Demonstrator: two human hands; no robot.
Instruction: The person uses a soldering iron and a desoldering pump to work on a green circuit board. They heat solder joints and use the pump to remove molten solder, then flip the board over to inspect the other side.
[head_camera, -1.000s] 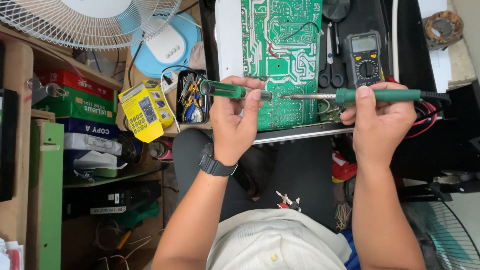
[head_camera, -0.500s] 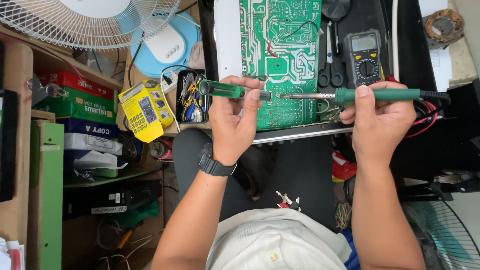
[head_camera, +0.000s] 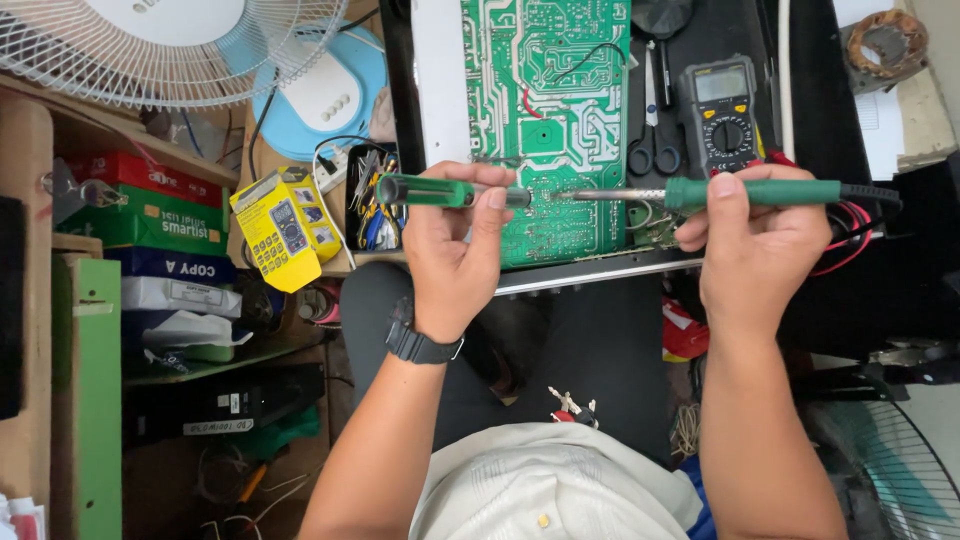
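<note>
Left hand (head_camera: 455, 255) grips a green desoldering pump (head_camera: 440, 191), right hand (head_camera: 765, 245) a green soldering iron (head_camera: 740, 193), both unmoved (tips nearly meeting) over the circuit board (head_camera: 545, 100) at centre top.

I am reaching both forearms forward, bare to the elbow. My left hand (head_camera: 452, 255) is curling its grip closed, thumb and fingertips pinching, a dark band sitting at the wrist. My right hand (head_camera: 762, 240) is closing in a fist-like grip, knuckles up.
</note>
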